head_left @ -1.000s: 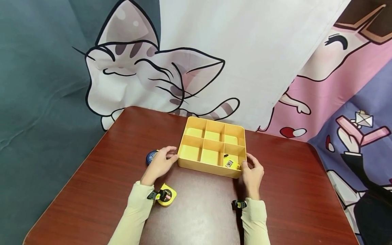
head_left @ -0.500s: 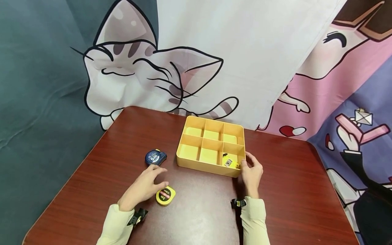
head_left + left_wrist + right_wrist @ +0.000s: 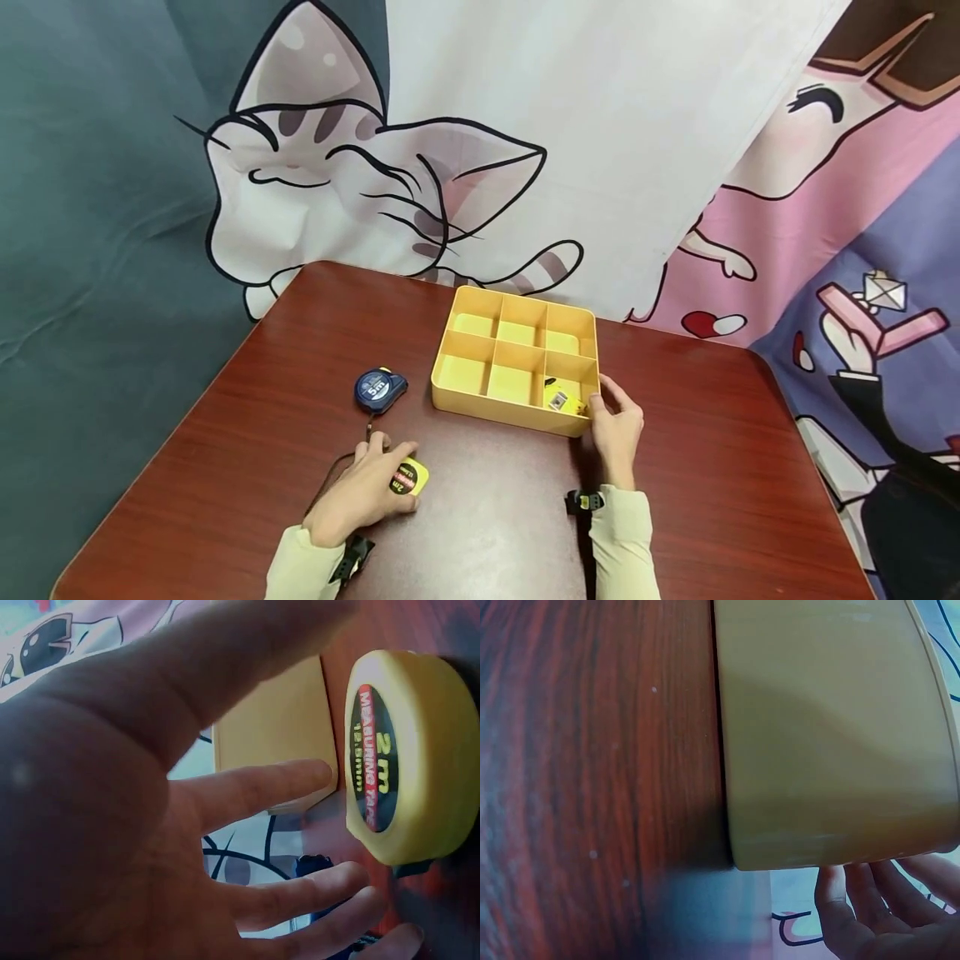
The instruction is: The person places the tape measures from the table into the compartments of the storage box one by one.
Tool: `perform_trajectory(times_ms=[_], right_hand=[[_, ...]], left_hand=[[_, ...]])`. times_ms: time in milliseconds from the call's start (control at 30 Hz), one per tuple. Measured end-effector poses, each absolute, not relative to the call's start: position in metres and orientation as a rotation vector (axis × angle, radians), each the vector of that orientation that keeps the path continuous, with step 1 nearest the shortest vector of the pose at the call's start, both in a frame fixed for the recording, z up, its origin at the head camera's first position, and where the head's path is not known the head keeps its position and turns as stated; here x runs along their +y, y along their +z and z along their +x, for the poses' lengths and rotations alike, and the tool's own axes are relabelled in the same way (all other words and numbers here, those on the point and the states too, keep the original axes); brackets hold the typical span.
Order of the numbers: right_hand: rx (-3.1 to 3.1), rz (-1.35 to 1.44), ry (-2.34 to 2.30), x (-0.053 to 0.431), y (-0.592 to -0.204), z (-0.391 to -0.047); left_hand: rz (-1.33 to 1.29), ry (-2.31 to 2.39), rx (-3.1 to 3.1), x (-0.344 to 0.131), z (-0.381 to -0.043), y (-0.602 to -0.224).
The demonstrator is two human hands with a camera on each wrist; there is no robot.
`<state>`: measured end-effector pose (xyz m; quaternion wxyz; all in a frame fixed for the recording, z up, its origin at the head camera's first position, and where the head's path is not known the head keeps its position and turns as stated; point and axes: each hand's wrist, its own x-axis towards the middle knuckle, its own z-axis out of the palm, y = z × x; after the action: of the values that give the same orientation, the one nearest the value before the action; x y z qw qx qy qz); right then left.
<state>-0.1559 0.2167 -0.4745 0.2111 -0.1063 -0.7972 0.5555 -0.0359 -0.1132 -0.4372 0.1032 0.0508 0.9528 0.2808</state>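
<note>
Now L grip [image 3: 362, 490] apart by rounded tape [image 3: 407, 477]; R grip [image 3: 619, 429] at smooth box [image 3: 502, 413], clamping unclear.

The box [image 3: 502, 412] is yellow, the table [image 3: 592, 750] streaked red-brown.

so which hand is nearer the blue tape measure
Left. The left hand is just on the person's side of the blue tape measure; the right hand is farther off, across the yellow tray, at its right side.

Red-brown table [image 3: 720, 450], cartoon cat backdrop [image 3: 480, 83]
</note>
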Motion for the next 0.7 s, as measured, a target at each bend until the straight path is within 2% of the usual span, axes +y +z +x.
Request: perform_trajectory(times_ms=[267,433,700], right_hand=[[-2.213,-0.276,1.589,0.211,-0.46,-0.149],[-2.223,-0.317,1.582,0.217,-0.475,-0.157],[-2.222,-0.316,1.604,0.219,-0.477,-0.157]], left_hand=[[0.148,0.779,2.84,-0.108,-0.035,-0.441],[0.166,0.782,2.834,-0.106,-0.034,-0.445],[0.197,0.757,2.844,-0.102,-0.038,-0.449]])
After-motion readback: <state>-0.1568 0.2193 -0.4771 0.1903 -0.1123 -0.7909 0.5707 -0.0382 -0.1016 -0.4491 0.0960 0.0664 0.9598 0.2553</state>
